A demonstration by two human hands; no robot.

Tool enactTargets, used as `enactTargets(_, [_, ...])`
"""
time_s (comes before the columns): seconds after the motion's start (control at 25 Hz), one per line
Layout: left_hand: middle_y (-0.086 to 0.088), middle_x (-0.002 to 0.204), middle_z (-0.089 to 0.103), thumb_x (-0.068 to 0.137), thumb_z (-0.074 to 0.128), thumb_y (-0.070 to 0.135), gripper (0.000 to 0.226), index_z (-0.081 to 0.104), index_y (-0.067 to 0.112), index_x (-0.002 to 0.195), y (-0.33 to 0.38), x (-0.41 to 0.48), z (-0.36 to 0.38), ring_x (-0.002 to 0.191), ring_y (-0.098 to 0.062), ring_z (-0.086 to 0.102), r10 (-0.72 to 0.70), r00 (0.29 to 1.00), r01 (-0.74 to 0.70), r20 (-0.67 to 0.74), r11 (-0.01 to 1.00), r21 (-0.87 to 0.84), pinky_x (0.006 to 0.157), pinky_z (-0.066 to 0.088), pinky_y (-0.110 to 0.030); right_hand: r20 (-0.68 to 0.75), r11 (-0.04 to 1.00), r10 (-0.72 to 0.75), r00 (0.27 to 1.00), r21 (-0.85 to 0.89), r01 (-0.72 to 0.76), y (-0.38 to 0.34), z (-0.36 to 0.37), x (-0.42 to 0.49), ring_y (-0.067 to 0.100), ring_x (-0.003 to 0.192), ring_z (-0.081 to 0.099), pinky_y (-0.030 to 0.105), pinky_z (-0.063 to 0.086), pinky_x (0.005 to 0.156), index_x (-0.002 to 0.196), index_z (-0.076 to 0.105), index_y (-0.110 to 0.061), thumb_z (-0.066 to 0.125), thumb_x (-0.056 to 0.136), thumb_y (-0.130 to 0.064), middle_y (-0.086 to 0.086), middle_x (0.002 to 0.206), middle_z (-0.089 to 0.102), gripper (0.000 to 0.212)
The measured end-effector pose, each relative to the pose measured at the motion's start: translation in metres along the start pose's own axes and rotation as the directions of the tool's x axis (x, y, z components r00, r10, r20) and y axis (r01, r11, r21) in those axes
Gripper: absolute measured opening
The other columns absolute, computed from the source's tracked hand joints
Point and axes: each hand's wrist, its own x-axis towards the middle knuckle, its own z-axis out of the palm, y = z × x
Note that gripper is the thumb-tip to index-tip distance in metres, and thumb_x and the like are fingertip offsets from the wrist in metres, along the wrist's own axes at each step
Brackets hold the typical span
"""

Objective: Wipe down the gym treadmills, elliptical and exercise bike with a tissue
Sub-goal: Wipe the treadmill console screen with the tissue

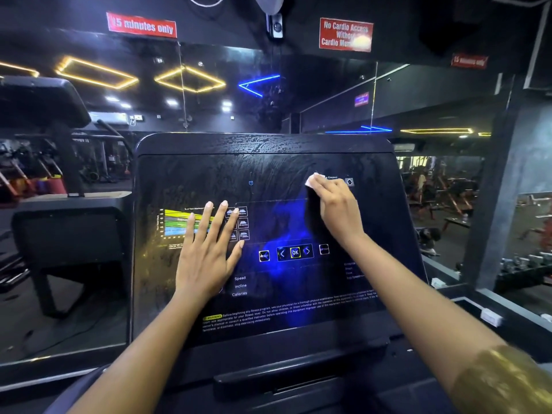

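Wiping of one machine's console (judged a treadmill). Step in hand: cleaning the display face, which shows streaks across its upper half.

Nearest, below the console (268, 162), a gold sleeve (501, 380) covers the right forearm. Along the console's lower edge runs small print headed "WARNING" (212, 317); the rest is too fine to read. Above it stand "Speed", "Incline", "Calories" (240, 285), and at console centre a lit "OK" key (295, 252) between two arrows.

The left hand (206, 255) lies flat on the console's left half, fingers straight and spread over a coloured chart, holding nothing. The right hand (334, 204), at the console's upper right, has its fingers bent over a white tissue (310, 181) and presses it to the panel beside the word "Elapsed".

Next move, as judged: sweep the tissue across the streaked top, lightly over the keys.

Beyond the console, red signs read "15 minutes only" (141, 25) and "No Cardio Access Without Cardio Mem…" (345, 34), with the end of the last word lost in glare.
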Motion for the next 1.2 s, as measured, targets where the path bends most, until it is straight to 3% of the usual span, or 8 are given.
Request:
enactTargets(0.2, [-0.01,0.153,0.033,0.095,0.029,0.044,0.06,0.038,0.012,0.145,-0.001,0.0,0.002,0.142,-0.031,0.026,0.002,1.0,-0.002,0.003,1.0,-0.005,0.114,0.017,-0.05,0.065,0.989,-0.133,0.989,0.078,0.128,-0.045,-0.008,-0.079,0.023,0.071,0.051,0.03,0.047,0.075,0.116,0.064,-0.007,0.055,0.079,0.008,0.004,0.121,0.062,0.042])
enactTargets(0.36, [-0.01,0.152,0.034,0.095,0.029,0.044,0.06,0.039,0.012,0.144,-0.001,0.001,0.0,0.142,-0.031,0.026,0.004,1.0,-0.004,0.026,1.0,-0.017,0.114,0.017,-0.05,0.11,0.984,-0.106,0.988,0.152,0.089,-0.075,-0.02,-0.127,0.021,0.077,0.057,0.029,0.05,0.074,0.115,0.066,-0.009,0.043,0.086,-0.005,0.001,0.118,0.064,0.038])
enactTargets(0.52, [-0.01,0.151,0.036,0.095,0.031,0.043,0.058,0.042,0.013,0.143,-0.005,-0.01,-0.002,0.141,-0.03,0.026,0.057,0.997,-0.056,0.044,0.998,-0.007,0.114,0.016,-0.05,0.081,0.972,0.135,0.988,0.183,-0.148,-0.065,-0.024,-0.108,0.02,0.09,0.055,0.026,0.044,0.086,0.109,0.067,-0.009,0.043,0.086,-0.004,0.002,0.111,0.066,0.034])
enactTargets(0.64, [-0.01,0.151,0.036,0.094,0.031,0.043,0.059,0.041,0.013,0.144,-0.006,-0.036,-0.006,0.141,-0.029,0.025,0.075,0.996,-0.075,0.053,0.997,-0.006,0.113,0.017,-0.051,0.095,0.945,0.273,0.957,0.162,-0.286,-0.061,-0.022,-0.099,0.024,0.086,0.054,0.028,0.043,0.082,0.111,0.066,-0.006,0.047,0.083,0.003,0.004,0.111,0.067,0.035])
enactTargets(0.8, [-0.01,0.153,0.033,0.093,0.033,0.043,0.061,0.037,0.013,0.146,-0.005,-0.061,-0.01,0.143,-0.028,0.022,0.075,0.995,-0.075,0.061,0.997,-0.011,0.115,0.014,-0.05,0.162,0.972,0.036,0.986,0.223,-0.072,-0.102,-0.027,-0.154,0.019,0.086,0.053,0.027,0.045,0.08,0.116,0.064,-0.008,0.046,0.081,0.0,0.003,0.114,0.066,0.041])
enactTargets(0.92, [-0.008,0.154,0.029,0.093,0.033,0.042,0.061,0.031,0.015,0.148,-0.001,-0.073,-0.01,0.143,-0.028,0.021,0.079,0.995,-0.078,0.065,0.997,-0.011,0.116,0.013,-0.05,0.233,0.951,-0.164,0.959,0.296,0.09,-0.113,-0.04,-0.198,0.015,0.094,0.053,0.026,0.051,0.078,0.115,0.065,-0.008,0.05,0.078,0.003,0.001,0.117,0.064,0.041])
enactTargets(1.0, [-0.008,0.154,0.029,0.094,0.032,0.042,0.061,0.03,0.015,0.148,0.0,-0.078,-0.01,0.143,-0.028,0.021,0.079,0.995,-0.078,0.068,0.997,-0.008,0.116,0.013,-0.05,0.226,0.944,-0.194,0.955,0.308,0.119,-0.101,-0.047,-0.189,0.016,0.097,0.054,0.028,0.052,0.078,0.11,0.068,-0.007,0.046,0.082,0.0,0.003,0.112,0.066,0.035])
enactTargets(1.2, [-0.008,0.155,0.027,0.094,0.032,0.042,0.061,0.031,0.014,0.148,0.001,-0.078,-0.011,0.144,-0.028,0.02,0.068,0.994,-0.068,0.083,0.998,-0.007,0.116,0.013,-0.05,0.09,0.967,0.146,0.985,0.199,-0.161,-0.046,-0.038,-0.106,0.029,0.088,0.063,0.028,0.045,0.085,0.106,0.068,-0.002,0.051,0.08,0.009,0.011,0.103,0.068,0.033])
